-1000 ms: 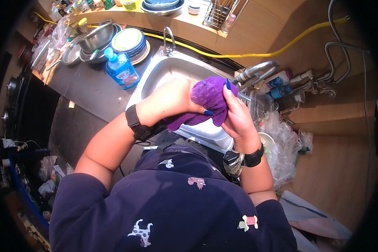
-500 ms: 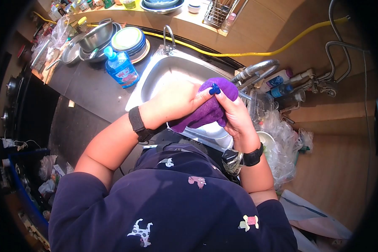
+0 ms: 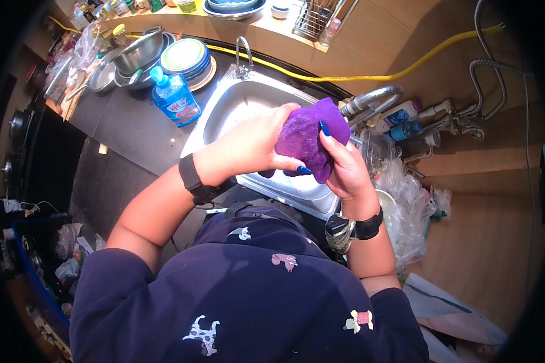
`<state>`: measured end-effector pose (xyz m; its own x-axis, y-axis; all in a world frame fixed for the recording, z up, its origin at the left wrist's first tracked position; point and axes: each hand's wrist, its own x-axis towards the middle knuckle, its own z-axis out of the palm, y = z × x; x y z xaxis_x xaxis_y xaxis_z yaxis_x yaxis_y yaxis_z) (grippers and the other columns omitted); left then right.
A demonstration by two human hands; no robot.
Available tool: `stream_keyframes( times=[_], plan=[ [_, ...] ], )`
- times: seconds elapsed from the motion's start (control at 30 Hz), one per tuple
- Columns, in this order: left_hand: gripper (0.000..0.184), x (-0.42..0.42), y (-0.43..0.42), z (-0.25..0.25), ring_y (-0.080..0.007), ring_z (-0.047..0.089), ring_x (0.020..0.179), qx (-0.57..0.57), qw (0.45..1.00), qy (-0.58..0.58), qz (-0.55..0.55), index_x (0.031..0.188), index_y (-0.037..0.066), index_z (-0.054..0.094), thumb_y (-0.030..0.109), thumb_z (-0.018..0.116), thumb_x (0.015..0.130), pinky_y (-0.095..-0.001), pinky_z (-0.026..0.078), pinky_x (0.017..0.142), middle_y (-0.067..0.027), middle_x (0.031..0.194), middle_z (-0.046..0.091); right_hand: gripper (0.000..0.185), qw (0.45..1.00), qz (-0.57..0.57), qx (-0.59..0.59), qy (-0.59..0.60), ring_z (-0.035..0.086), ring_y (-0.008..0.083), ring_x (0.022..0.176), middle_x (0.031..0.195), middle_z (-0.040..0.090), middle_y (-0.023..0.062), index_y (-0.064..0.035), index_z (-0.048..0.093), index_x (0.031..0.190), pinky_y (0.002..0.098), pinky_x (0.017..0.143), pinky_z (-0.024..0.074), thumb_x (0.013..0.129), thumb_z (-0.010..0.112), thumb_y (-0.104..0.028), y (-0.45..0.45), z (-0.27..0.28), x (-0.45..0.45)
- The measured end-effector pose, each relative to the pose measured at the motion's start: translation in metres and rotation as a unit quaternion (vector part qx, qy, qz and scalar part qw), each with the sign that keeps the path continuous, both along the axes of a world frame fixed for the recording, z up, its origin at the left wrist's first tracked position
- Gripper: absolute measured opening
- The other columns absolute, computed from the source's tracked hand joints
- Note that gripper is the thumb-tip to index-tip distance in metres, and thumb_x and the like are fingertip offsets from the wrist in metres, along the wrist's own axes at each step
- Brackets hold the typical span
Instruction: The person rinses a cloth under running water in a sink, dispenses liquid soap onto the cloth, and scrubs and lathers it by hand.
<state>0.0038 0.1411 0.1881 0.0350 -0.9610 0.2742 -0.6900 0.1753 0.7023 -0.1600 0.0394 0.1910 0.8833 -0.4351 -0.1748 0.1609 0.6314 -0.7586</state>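
A bunched purple cloth (image 3: 309, 133) is held between both hands above the steel sink (image 3: 224, 118). My left hand (image 3: 263, 142) grips it from the left, its thumb along the lower edge of the cloth. On the other side, my right hand (image 3: 348, 172) is closed on the cloth, with the thumb lying across its front. The fingers behind the cloth are hidden. Whether anything is wrapped inside it, I cannot tell. A thin curved faucet (image 3: 243, 57) stands at the sink's back corner.
A blue pump bottle (image 3: 177, 104) stands left of the sink, near stacked plates (image 3: 184, 55) and metal pans (image 3: 138, 55). A thicker metal spout (image 3: 372, 100) is at the right. Clear plastic bags (image 3: 402, 212) are heaped below it. A yellow hose (image 3: 345, 78) runs along the wall.
The cloth has been turned and regripped. My left thumb has moved from its top down to its lower edge, away from the right thumb. The cloth reaches slightly higher now.
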Motion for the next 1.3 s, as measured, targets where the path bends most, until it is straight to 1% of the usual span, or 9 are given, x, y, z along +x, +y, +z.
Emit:
stream_keyframes(
  times=[0.1,0.3,0.4,0.47,0.6,0.7,1.0,1.2,1.3],
  plan=[
    [0.100,-0.009,0.003,0.010,-0.0361,0.050,0.105,0.054,0.997,-0.017,0.057,0.134,-0.001,0.023,0.031,0.080,0.058,-0.0390,0.041,0.089,-0.0225,0.114,0.050,0.031,1.000,0.003,-0.013,0.000,0.058,0.0171,0.095,0.106,0.057,0.0090,-0.0001,0.044,0.119,0.0300,0.081,0.0493,0.091,0.047,-0.013,0.003,0.001,0.001],
    [0.107,-0.018,-0.001,0.007,-0.0368,0.049,0.104,0.080,0.990,-0.067,0.097,0.135,-0.003,0.020,0.034,0.082,0.056,-0.0392,0.042,0.088,-0.0223,0.115,0.050,0.033,0.989,0.042,-0.125,0.071,0.058,0.0209,0.097,0.110,0.056,0.0108,-0.0019,0.043,0.121,0.0335,0.081,0.0501,0.095,0.041,-0.021,0.008,-0.004,-0.003],
    [0.094,-0.017,-0.004,0.003,-0.0361,0.059,0.090,0.058,0.991,-0.069,0.095,0.124,-0.008,0.034,0.043,0.078,0.058,-0.0400,0.048,0.077,-0.0230,0.097,0.058,0.034,0.981,0.081,-0.141,0.109,0.056,0.0166,0.094,0.107,0.056,0.0075,-0.0032,0.046,0.119,0.0297,0.077,0.0488,0.094,0.042,-0.026,0.004,0.001,-0.006],
    [0.072,-0.014,-0.008,0.007,-0.0312,0.060,0.087,0.115,0.991,-0.018,0.067,0.114,-0.002,0.047,0.031,0.078,0.059,-0.0372,0.047,0.078,-0.0191,0.096,0.060,0.037,0.983,0.102,-0.136,0.075,0.050,0.0085,0.094,0.104,0.055,0.0025,-0.0038,0.051,0.116,0.0232,0.078,0.0425,0.093,0.046,-0.032,0.008,0.004,-0.005],
    [0.039,-0.011,-0.007,0.020,-0.0194,0.061,0.073,0.169,0.976,0.134,-0.014,0.093,0.002,0.061,0.019,0.076,0.061,-0.0312,0.048,0.070,-0.0122,0.081,0.065,0.040,0.957,0.116,-0.243,0.103,0.049,0.0097,0.098,0.107,0.054,0.0030,-0.0021,0.050,0.117,0.0256,0.085,0.0404,0.094,0.044,-0.034,0.010,0.010,-0.005],
    [0.035,-0.005,-0.008,0.004,-0.0125,0.059,0.069,0.172,0.970,0.169,-0.041,0.092,0.002,0.061,0.015,0.075,0.063,-0.0277,0.048,0.066,-0.0079,0.077,0.065,0.041,0.949,0.112,-0.281,0.093,0.049,0.0108,0.100,0.108,0.054,0.0033,-0.0016,0.050,0.118,0.0270,0.088,0.0391,0.094,0.044,-0.034,0.011,0.011,-0.005],
    [0.040,0.012,-0.016,-0.005,-0.0131,0.062,0.077,0.229,0.945,0.216,-0.092,0.097,0.005,0.064,0.016,0.076,0.061,-0.0275,0.048,0.072,-0.0056,0.084,0.067,0.038,0.946,0.116,-0.291,0.085,0.049,0.0108,0.099,0.108,0.055,0.0030,-0.0020,0.050,0.118,0.0271,0.088,0.0393,0.093,0.046,-0.031,0.006,0.024,-0.009],
    [0.037,0.011,-0.012,-0.011,-0.0159,0.060,0.086,0.296,0.769,0.542,-0.166,0.102,-0.002,0.058,-0.003,0.067,0.066,-0.0284,0.048,0.078,-0.0084,0.094,0.063,0.035,0.952,0.131,-0.255,0.102,0.053,0.0077,0.071,0.088,0.057,0.0017,-0.0033,0.051,0.112,0.0222,0.061,0.0442,0.093,0.047,-0.032,0.003,0.022,-0.014],
    [0.038,0.010,-0.011,-0.016,-0.0177,0.061,0.083,0.321,0.729,0.591,-0.130,0.099,-0.002,0.059,-0.009,0.061,0.062,-0.0274,0.048,0.074,-0.0102,0.091,0.063,0.036,0.955,0.109,-0.256,0.101,0.053,0.0075,0.062,0.083,0.056,0.0016,-0.0038,0.050,0.111,0.0210,0.052,0.0421,0.092,0.048,-0.034,0.007,0.026,-0.012]
  ],
)
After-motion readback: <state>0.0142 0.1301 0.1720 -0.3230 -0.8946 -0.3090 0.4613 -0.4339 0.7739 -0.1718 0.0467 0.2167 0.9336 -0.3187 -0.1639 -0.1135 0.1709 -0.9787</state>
